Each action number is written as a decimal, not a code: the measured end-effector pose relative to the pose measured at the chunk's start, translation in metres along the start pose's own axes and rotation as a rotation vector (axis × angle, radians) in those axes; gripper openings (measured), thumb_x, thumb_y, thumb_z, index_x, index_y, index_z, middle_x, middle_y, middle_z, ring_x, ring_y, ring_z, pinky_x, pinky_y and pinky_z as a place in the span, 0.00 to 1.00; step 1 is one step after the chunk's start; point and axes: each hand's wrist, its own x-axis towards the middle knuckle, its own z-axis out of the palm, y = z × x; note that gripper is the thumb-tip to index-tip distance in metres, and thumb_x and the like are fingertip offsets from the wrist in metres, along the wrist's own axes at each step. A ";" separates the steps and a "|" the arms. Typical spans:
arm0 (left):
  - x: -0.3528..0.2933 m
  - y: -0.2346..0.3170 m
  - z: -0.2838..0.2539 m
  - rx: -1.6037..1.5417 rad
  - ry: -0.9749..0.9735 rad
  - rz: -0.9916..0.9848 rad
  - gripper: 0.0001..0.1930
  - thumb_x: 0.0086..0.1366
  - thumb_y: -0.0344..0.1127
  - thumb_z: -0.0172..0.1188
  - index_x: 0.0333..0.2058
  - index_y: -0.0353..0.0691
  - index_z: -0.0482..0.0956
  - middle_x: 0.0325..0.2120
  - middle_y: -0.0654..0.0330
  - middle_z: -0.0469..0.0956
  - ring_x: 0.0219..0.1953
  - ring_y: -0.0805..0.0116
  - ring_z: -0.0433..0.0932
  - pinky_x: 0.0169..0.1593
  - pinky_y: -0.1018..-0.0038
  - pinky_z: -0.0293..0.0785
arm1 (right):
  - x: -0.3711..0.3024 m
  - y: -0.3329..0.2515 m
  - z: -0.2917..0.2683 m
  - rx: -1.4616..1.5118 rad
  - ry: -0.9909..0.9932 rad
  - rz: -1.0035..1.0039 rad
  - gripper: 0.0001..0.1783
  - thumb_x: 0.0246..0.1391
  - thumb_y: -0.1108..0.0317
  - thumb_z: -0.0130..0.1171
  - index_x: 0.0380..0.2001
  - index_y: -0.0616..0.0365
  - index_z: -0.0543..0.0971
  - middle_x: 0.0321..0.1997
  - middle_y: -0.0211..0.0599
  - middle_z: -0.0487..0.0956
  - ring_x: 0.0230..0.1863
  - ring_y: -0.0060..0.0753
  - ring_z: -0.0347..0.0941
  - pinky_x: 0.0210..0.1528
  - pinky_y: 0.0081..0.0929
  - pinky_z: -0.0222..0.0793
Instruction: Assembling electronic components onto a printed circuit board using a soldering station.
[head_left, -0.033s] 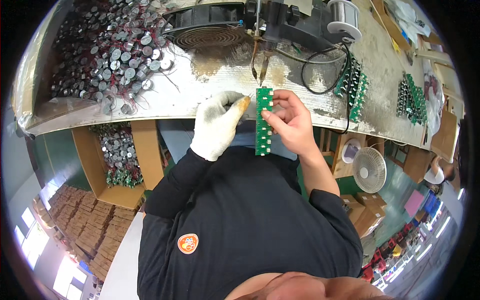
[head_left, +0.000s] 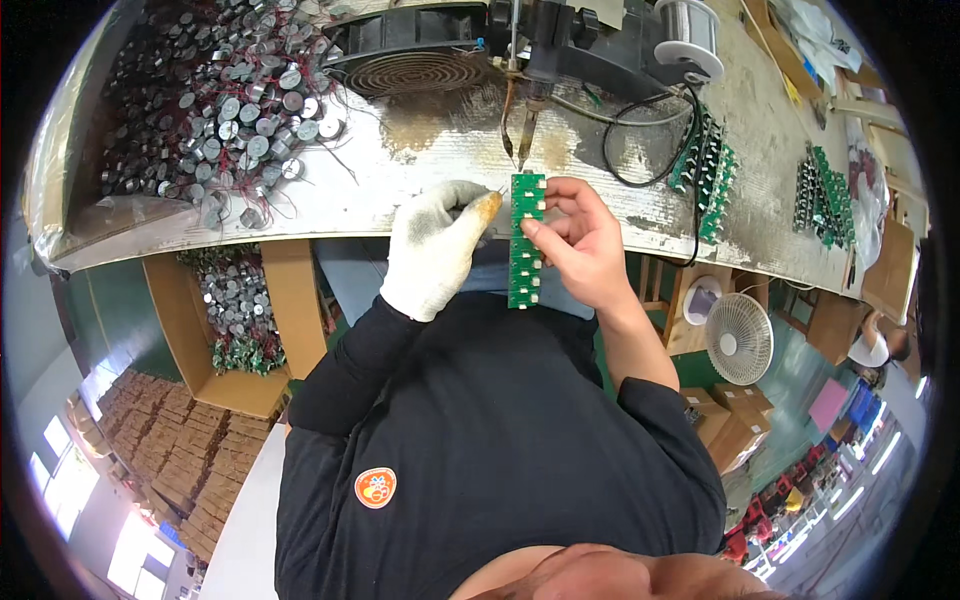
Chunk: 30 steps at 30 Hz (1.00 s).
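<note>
My right hand, bare, pinches a long green circuit board between thumb and fingers. The board carries a row of small white parts and stands nearly upright in the picture, its far end just below the soldering iron tip. My left hand wears a whitish glove with a brown-stained thumb tip. Its thumb and forefinger are closed beside the board's left edge. A thin wire sticks out at the fingertips; whatever else lies within the glove is hidden.
Round metal discs with red wires heap at the left. Behind the iron stand a black fan and a solder wire spool. More green boards lie to the right, near a black cable. A cardboard box sits below the table.
The circuit board has shifted very slightly toward the iron, its near end a touch to the left. Both hands keep nearly the same place and grip.
</note>
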 end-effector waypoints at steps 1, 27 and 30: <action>0.000 0.001 0.002 0.000 -0.001 -0.006 0.12 0.63 0.35 0.59 0.35 0.29 0.80 0.22 0.65 0.76 0.24 0.81 0.70 0.29 0.82 0.66 | 0.000 0.001 0.001 0.013 -0.003 -0.019 0.19 0.53 0.79 0.59 0.47 0.66 0.67 0.41 0.36 0.74 0.26 0.12 0.71 0.28 0.12 0.64; 0.019 0.005 0.005 -0.046 -0.041 0.013 0.10 0.63 0.33 0.55 0.38 0.30 0.76 0.30 0.56 0.79 0.28 0.71 0.79 0.34 0.76 0.77 | 0.008 0.003 0.005 0.033 0.049 -0.156 0.20 0.53 0.83 0.56 0.50 0.66 0.65 0.45 0.39 0.73 0.28 0.16 0.72 0.24 0.11 0.63; 0.018 0.007 0.005 -0.052 -0.042 0.008 0.10 0.63 0.33 0.55 0.38 0.30 0.76 0.30 0.56 0.79 0.28 0.71 0.79 0.34 0.76 0.77 | 0.008 0.002 0.006 0.046 0.048 -0.167 0.21 0.53 0.84 0.56 0.50 0.66 0.65 0.45 0.39 0.72 0.29 0.16 0.73 0.24 0.11 0.64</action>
